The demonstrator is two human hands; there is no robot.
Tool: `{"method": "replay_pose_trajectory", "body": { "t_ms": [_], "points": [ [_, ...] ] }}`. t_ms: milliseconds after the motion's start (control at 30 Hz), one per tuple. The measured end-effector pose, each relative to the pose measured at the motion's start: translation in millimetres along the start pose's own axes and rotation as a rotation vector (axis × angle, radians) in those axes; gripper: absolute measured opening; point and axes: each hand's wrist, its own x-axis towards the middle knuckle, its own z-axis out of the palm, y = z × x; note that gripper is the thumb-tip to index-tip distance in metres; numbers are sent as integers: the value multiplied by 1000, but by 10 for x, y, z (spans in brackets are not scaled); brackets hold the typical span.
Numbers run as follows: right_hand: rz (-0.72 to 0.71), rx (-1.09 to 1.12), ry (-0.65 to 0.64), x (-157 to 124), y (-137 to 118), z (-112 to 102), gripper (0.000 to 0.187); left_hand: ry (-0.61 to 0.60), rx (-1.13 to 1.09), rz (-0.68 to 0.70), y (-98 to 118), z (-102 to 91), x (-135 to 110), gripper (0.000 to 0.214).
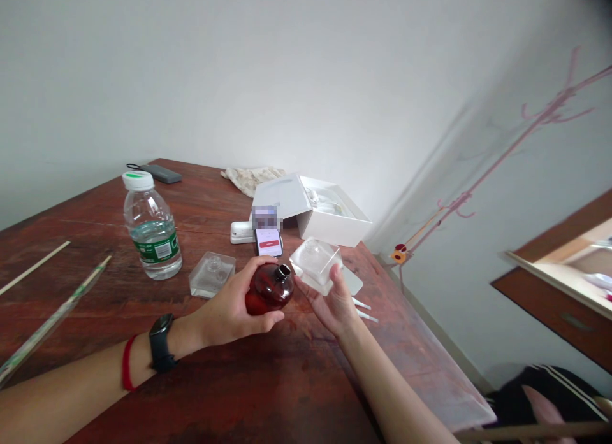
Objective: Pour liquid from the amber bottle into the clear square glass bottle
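My left hand (238, 302) is wrapped round a dark amber round bottle (266, 293). Its open neck tips up and to the right, toward my other hand. In my right hand (340, 302) is a clear square glass container (313, 263) with a small round shape at its top, the thumb against its near right side and the fingers under it. A small gap parts the bottle from this container. A second clear square container (211, 274) rests on the table, just beyond my left wrist.
Behind my hands are a phone (268, 241), a white device (241, 232) and an open white box (329, 224). A water bottle (155, 240) stands left, near wooden sticks (57, 316). White-tipped thin pieces (366, 315) lie right of my right hand, by the table (421, 361) edge.
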Motion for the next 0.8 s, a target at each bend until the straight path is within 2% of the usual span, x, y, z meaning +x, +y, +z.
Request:
{"method": "replay_pose_trajectory", "body": {
  "t_ms": [200, 367, 800],
  "points": [
    [42, -50, -14, -21, -37, 31, 60, -3, -5, 7, 33, -1, 14, 70],
    [22, -56, 11, -43, -36, 85, 57, -9, -15, -10, 45, 1, 20, 70],
    [14, 76, -31, 24, 47, 22, 49, -36, -14, -86, -29, -37, 3, 73]
  ]
}}
